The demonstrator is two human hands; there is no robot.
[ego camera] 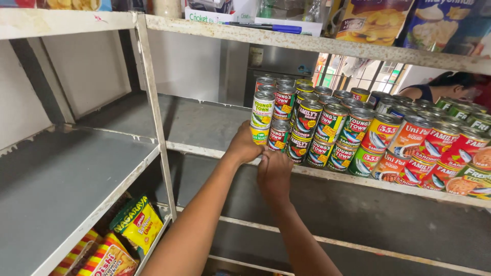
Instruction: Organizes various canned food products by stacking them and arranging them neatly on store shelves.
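Left hand (244, 145) cupped against small yellow-labelled tin can (260, 134), bottom of leftmost stack on grey metal shelf (204, 125); fingers hidden, grip unclear. Right hand (274, 174) loosely closed at shelf edge, apparently empty. Can rigid, smooth, fairly heavy; hold round sides. Leftmost stack: three cans, perhaps more behind.

A single head-worn camera looks down and forward from close range at a white metal shelf (204, 125), tilted slightly so the shelf edges slope across the frame. The wearer's forearms rise from the bottom edge toward stacked tin cans (358, 133) at centre right. Upper shelf boards cross the top; snack packets (135, 225) sit low at left.
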